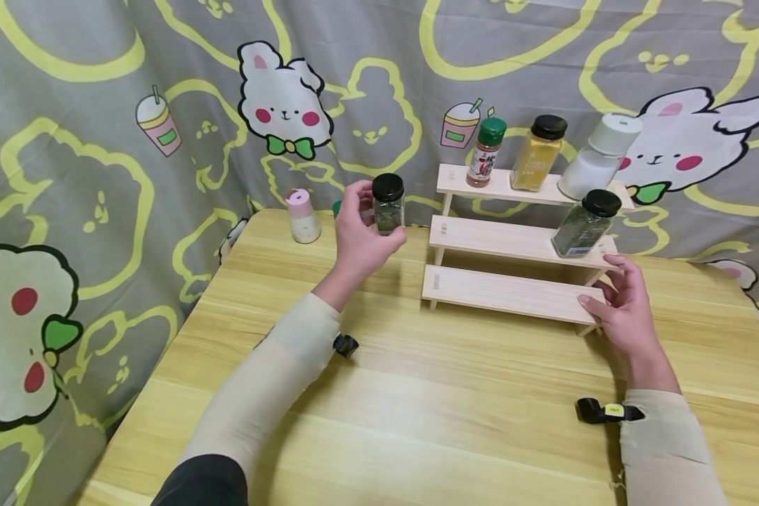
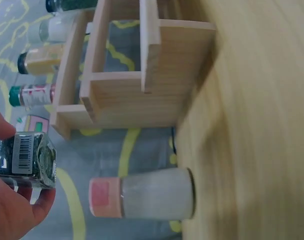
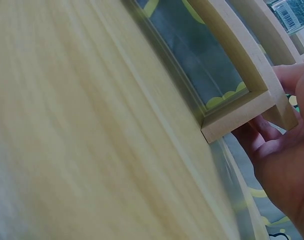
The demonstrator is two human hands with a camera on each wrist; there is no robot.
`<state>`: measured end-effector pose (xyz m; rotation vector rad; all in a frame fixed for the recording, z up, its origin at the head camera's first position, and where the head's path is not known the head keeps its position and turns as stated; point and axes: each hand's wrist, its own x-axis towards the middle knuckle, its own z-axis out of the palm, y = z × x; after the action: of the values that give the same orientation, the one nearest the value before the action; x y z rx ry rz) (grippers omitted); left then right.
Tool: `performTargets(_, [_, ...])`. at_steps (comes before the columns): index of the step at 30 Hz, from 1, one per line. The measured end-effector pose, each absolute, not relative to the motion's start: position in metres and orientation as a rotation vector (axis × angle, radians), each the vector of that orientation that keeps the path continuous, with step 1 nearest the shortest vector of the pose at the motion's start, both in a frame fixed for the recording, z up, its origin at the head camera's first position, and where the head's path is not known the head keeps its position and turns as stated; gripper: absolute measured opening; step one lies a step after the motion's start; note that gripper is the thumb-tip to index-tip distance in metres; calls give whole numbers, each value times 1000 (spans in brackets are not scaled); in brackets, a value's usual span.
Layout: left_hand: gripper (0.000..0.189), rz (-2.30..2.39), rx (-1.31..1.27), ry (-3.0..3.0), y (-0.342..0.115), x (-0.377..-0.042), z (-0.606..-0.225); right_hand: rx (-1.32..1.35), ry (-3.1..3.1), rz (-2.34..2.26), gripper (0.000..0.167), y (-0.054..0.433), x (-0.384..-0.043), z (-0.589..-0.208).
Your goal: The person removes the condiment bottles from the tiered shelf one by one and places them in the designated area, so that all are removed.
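In the head view my left hand (image 1: 365, 235) grips a glass spice jar (image 1: 388, 209) with a black lid and dark green contents, raised above the table left of the shelf. The left wrist view shows a barcode label on this jar. My right hand (image 1: 629, 309) holds the right end of a three-step wooden shelf (image 1: 500, 292), its thumb on the lowest step. On the middle step, at the right, stands another black-lidded jar (image 1: 583, 228) of green herbs. The top step carries a green-capped red spice bottle (image 1: 483, 154), a yellow spice jar (image 1: 537, 158) and a white-capped jar (image 1: 597, 161).
A pink-capped shaker (image 1: 303, 218) stands near the table's back left edge. Part of a green cap (image 1: 337, 207) shows behind my left hand. A patterned curtain (image 1: 196, 140) hangs behind the wooden table (image 1: 417, 407). Black straps (image 1: 607, 411) sit at my wrists.
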<state>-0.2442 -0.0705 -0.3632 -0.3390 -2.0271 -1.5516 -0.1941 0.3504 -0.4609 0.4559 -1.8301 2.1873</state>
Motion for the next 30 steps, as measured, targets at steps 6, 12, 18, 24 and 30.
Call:
performTargets(6, [69,-1540,-316,-2060,-78,-244,-378,448,-1843,2168,83,351,-193,-461])
performTargets(12, [69,-1538,-319,-2075,-83,-245,-391,452,-1857,2148,84,351,-194,-461])
performTargets(18, [69,-1520,-312,-2107,-87,-245,-402,462,-1860,2141,84,351,-194,-461])
performTargets(24, [69,-1538,-280,-2122,-90,-247,-411,459,-1856,2155,83,351,-194,-461])
performTargets(30, [70,-1572,-247,-2160,-91,-246,-419,457,-1847,2174,83,351,-194,-461])
